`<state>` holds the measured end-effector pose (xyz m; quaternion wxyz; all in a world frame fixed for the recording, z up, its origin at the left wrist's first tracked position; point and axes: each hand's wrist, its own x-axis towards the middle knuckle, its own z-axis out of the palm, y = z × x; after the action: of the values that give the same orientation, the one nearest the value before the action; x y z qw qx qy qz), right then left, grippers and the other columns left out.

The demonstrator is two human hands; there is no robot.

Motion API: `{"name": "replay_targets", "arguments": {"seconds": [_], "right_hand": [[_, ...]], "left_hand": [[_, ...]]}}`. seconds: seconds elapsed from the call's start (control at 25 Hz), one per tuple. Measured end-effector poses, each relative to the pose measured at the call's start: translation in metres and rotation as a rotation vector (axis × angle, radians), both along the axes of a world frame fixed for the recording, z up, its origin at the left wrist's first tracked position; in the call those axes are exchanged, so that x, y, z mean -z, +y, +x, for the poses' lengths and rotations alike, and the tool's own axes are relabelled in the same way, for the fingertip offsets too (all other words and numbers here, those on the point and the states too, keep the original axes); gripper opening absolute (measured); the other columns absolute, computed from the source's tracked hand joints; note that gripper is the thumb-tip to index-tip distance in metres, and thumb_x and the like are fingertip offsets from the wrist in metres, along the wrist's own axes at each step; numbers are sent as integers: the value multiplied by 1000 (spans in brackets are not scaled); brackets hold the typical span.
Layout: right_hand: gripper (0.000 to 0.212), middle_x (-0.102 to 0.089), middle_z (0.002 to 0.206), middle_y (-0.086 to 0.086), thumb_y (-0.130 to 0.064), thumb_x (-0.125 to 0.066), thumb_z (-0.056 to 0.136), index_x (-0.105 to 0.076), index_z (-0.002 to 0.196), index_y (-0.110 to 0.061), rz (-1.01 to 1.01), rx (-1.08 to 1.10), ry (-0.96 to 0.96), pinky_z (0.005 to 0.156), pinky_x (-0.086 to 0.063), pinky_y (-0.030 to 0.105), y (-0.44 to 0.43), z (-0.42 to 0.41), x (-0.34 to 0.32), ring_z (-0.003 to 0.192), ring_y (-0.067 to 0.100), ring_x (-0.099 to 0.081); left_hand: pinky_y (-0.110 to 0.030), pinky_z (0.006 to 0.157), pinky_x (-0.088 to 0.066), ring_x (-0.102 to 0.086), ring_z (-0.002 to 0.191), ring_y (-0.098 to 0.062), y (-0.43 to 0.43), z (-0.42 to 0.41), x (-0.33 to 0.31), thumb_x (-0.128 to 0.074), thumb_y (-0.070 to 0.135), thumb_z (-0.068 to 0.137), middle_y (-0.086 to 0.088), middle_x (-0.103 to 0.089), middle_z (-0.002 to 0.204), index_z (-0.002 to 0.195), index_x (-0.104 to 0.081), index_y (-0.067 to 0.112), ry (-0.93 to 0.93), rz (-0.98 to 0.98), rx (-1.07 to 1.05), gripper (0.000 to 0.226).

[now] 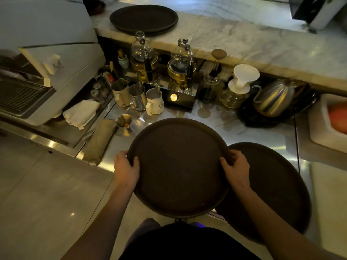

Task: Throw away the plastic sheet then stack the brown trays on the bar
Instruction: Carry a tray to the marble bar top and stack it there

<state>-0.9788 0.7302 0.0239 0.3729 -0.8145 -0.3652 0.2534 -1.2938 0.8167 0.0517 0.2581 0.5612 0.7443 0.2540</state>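
Note:
I hold a round brown tray (178,167) level in front of me, over the near edge of the steel counter. My left hand (126,168) grips its left rim and my right hand (237,169) grips its right rim, thumbs on top. Another brown tray (277,184) lies on the counter to the right, partly under the held one. Two brown trays (143,18) sit stacked on the marble bar (244,42) at the far left. No plastic sheet is visible.
Between me and the bar stand siphon brewers (181,66), metal milk jugs (138,96), a white dripper on a glass server (242,81) and a steel kettle (276,96). An espresso machine (47,72) fills the left. A folded cloth (81,113) and a jigger (124,121) lie nearby.

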Motion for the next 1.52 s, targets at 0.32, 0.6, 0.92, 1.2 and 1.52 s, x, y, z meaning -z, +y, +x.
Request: {"name": "replay_targets", "arguments": {"seconds": [0.32, 0.6, 0.92, 1.2, 1.52], "right_hand": [[37, -57, 114, 3, -25, -64, 87, -51, 120, -18, 91, 94, -52, 93, -50, 42, -71, -36, -21, 104, 19, -57], [40, -58, 117, 6, -23, -65, 88, -51, 124, -15, 86, 128, -102, 91, -47, 34, -138, -46, -39, 106, 17, -56], [39, -61, 116, 7, -24, -66, 87, -53, 123, -15, 75, 253, -164, 88, -49, 33, -193, -11, -40, 104, 18, -59], [35, -61, 106, 5, -21, -65, 88, -55, 120, -9, 74, 300, -170, 80, -49, 32, -211, 54, -36, 93, 16, -57], [38, -62, 108, 8, -28, -65, 86, -55, 120, -13, 68, 293, -136, 78, -54, 36, -214, 168, -21, 92, 21, -62]], "left_hand": [[-35, 80, -45, -60, 101, -31, -36, -33, -7, -61, 21, 91, -17, -60, 112, 115, -55, 2, -66, 98, 88, 31], [-40, 83, -51, -61, 101, -31, -81, -36, -5, -61, 25, 90, -17, -61, 112, 115, -56, 3, -165, 97, 159, 34], [-29, 80, -42, -57, 100, -26, -105, 17, -12, -60, 22, 92, -15, -58, 111, 113, -56, 1, -188, 95, 276, 30], [-34, 82, -51, -61, 102, -23, -107, 96, -4, -58, 28, 92, -9, -60, 112, 117, -56, 8, -195, 78, 348, 32], [-27, 80, -45, -55, 99, -16, -128, 203, -7, -58, 22, 93, -10, -56, 115, 121, -54, 6, -139, 88, 306, 32]]}}
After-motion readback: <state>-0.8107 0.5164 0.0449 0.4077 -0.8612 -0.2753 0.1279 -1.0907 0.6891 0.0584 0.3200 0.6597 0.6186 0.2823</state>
